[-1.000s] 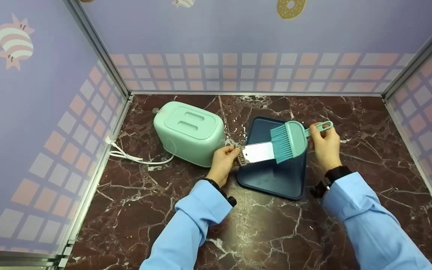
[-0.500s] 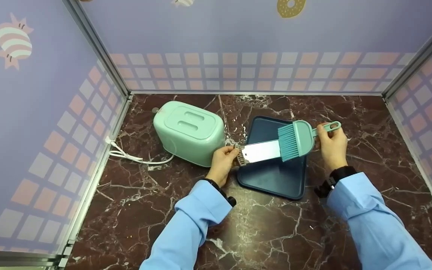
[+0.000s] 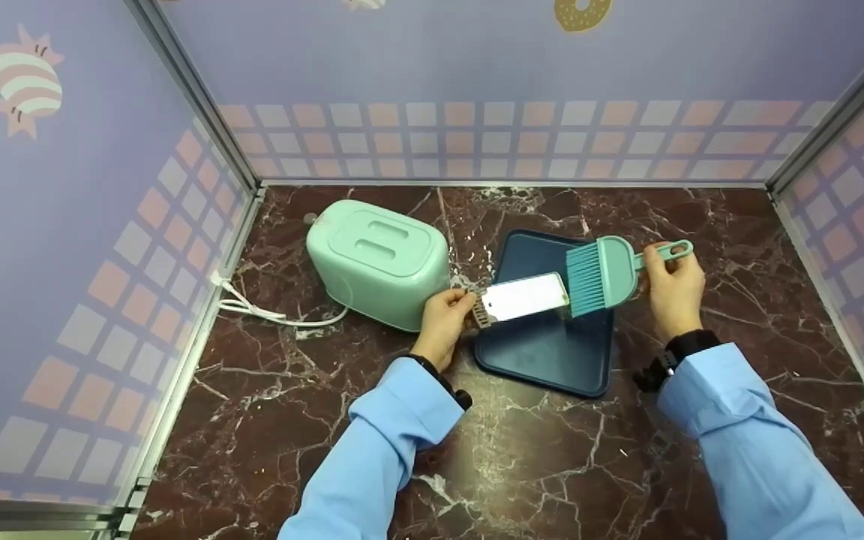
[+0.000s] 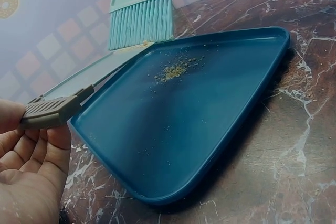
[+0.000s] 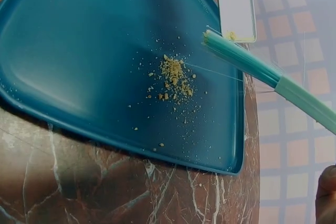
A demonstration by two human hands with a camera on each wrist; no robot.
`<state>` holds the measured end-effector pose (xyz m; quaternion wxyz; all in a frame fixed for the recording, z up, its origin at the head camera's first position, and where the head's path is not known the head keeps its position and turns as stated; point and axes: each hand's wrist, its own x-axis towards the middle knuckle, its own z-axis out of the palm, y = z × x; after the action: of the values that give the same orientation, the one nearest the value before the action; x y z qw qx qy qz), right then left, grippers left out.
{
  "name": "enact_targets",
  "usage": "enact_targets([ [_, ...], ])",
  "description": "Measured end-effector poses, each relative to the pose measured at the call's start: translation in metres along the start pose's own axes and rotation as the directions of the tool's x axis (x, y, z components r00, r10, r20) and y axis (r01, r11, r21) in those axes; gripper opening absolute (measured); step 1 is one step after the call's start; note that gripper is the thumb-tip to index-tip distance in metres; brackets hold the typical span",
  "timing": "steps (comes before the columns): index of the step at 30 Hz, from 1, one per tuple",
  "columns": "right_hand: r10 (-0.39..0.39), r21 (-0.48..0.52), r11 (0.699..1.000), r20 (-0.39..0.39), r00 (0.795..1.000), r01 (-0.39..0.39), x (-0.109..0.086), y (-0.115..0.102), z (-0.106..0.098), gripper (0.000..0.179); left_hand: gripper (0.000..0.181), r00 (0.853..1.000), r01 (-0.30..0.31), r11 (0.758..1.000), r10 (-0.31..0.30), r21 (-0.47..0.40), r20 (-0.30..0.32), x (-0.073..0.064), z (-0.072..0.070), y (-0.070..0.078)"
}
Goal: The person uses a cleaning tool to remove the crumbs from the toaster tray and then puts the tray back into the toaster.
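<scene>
My left hand (image 3: 441, 328) pinches the brown slatted end of a toaster crumb tray (image 3: 524, 298), thumb on top. The crumb tray is tilted above a dark blue tray (image 3: 548, 358). In my right hand (image 3: 676, 294) is the handle of a mint hand brush (image 3: 616, 271), its teal bristles at the crumb tray's far end. Whether the bristles touch it I cannot tell. A few yellow bits cling to that end and to the bristle tips. In the right wrist view, a heap of yellowish crumbs (image 5: 176, 80) lies in the blue tray.
A mint green toaster (image 3: 379, 262) stands left of the blue tray, next to my left hand. Its white cord (image 3: 304, 325) runs to the left panel. Patterned panels enclose the brown marble surface (image 3: 522, 465) at the back and both sides. Small specks lie behind the tray.
The brush has moved right along the crumb tray, from over its far part to its far end, baring more of its white surface. My left hand has stayed nearly still.
</scene>
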<state>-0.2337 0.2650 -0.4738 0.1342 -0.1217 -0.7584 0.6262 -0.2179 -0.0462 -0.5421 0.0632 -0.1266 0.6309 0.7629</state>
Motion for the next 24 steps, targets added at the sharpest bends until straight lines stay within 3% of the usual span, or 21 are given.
enact_targets([
  [6,0.032,0.098,0.995,-0.029,0.999,-0.029,0.004,0.002,-0.002,0.019,0.022,1.0,0.008,1.0,-0.008,-0.012,0.011,0.001,-0.001,0.001],
  [12,0.074,0.234,0.97,-0.05,0.996,-0.06,0.009,0.009,-0.002,0.02,0.02,1.0,0.014,0.999,-0.014,-0.033,0.008,0.0,-0.001,0.0],
  [18,0.063,0.327,0.944,-0.053,0.997,-0.043,0.015,0.02,0.0,0.02,0.024,1.0,0.014,1.0,-0.014,-0.018,0.001,0.0,-0.001,0.0],
  [24,0.031,0.359,0.933,-0.075,0.997,-0.002,0.016,0.025,0.004,0.024,0.021,1.0,-0.008,1.0,0.008,0.006,-0.01,-0.002,-0.001,0.0],
])
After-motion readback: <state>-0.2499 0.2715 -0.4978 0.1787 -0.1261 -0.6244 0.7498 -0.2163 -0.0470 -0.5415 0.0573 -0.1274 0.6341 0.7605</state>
